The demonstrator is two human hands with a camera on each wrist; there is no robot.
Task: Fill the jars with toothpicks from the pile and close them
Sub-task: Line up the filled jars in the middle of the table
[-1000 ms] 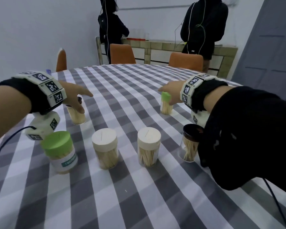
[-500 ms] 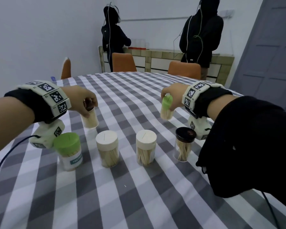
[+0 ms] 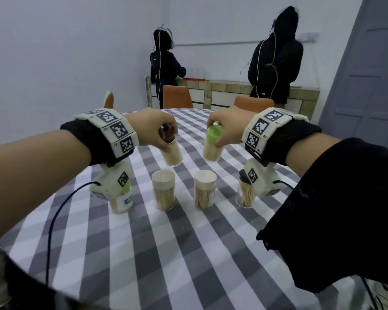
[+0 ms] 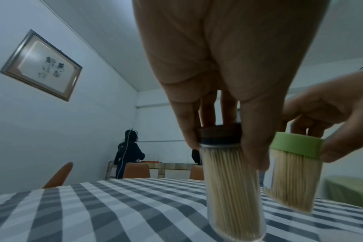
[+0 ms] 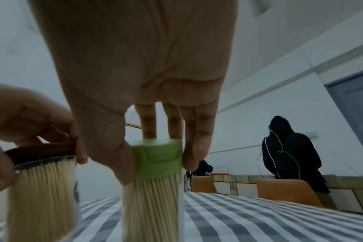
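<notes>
Left hand [image 3: 152, 128] pinches the dark-lidded clear toothpick jar [image 3: 171, 153] by its lid — right hand [image 3: 227, 127] the green-capped one [image 3: 213, 144]. Both hang tilted above the checked bench [image 3: 166, 253], just beyond the standing row.

Left hand [image 4: 228, 65] grips dark-lidded jar [image 4: 232, 180] (toothpicks inside).

Grey-and-white checked tablecloth [image 3: 188, 253] beneath both hands. Dark brown lid on the clear jar [image 3: 171, 153] under the left hand [image 3: 152, 128]; light green lid on the jar [image 3: 213, 145] under the right hand [image 3: 227, 125]. Pale straw toothpicks inside both. Cream lids on two jars [image 3: 162, 190] [image 3: 205, 190] nearer than the hands. Black-and-white square-patterned wristbands [image 3: 115, 130].
</notes>
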